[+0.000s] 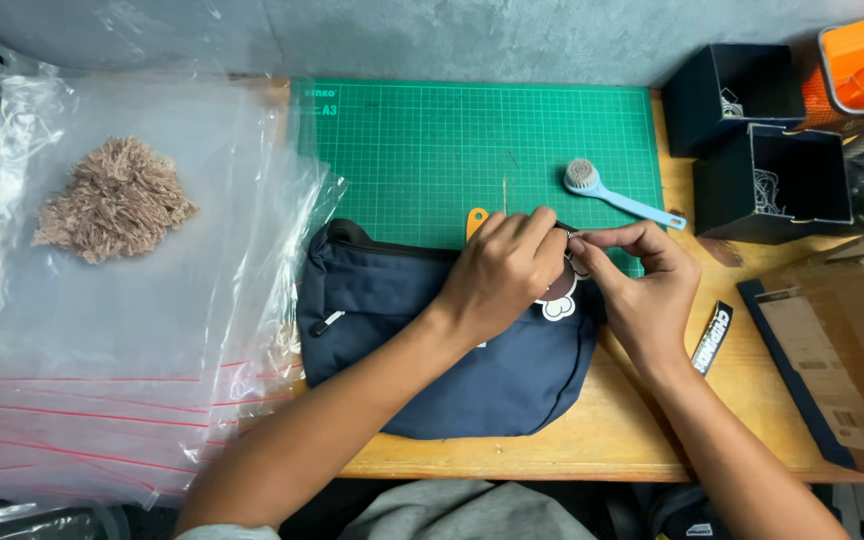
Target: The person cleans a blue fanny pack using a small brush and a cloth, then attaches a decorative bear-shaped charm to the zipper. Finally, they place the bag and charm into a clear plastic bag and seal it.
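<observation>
From my head camera: my left hand (502, 275) and right hand (642, 285) pinch a small fitting at the top of the navy pouch (432, 340), near the wooden table's (632, 430) front edge, overlapping the green cutting mat (422, 150). Clear plastic bags (122, 330) cover the left end; a blue brush (612, 195) lies on the mat.

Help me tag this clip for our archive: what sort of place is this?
Probably a small craft or packing workbench: a green cutting mat on a wooden table, a stack of clear zip bags, and cardboard boxes alongside.

The wooden table (592, 440) holds a green mat (422, 150). Clear bags (102, 350) lie left of the mat. A blue bag (402, 340) lies partly on it.
</observation>
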